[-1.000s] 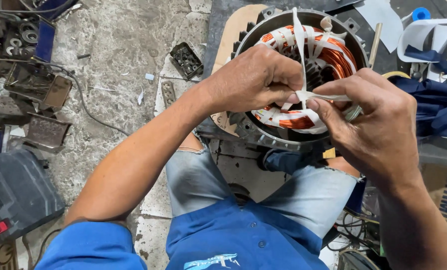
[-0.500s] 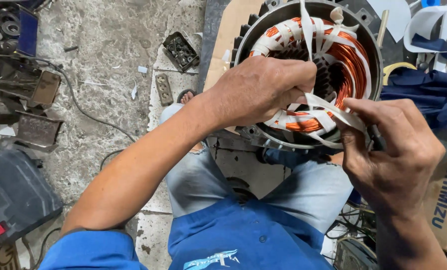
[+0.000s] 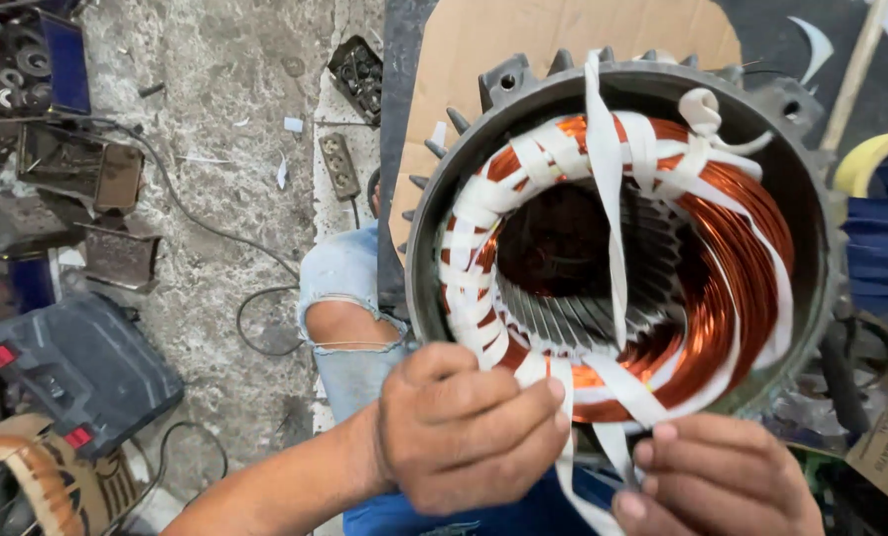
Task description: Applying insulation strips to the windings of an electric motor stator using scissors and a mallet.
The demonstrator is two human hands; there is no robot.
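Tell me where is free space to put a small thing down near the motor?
Bare cardboard lies above the stator. Bare concrete floor lies between the scrap metal at left and the cardboard. It is crowded at left around the black case and below, where both hands work the tape.

Both hands (image 3: pixel 464 437) (image 3: pixel 717 476) dropped to stator (image 3: pixel 622 228) near rim; view closer.

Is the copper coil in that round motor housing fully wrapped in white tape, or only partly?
Partly. White tape binds the copper coil on the left; the right side shows bare copper.
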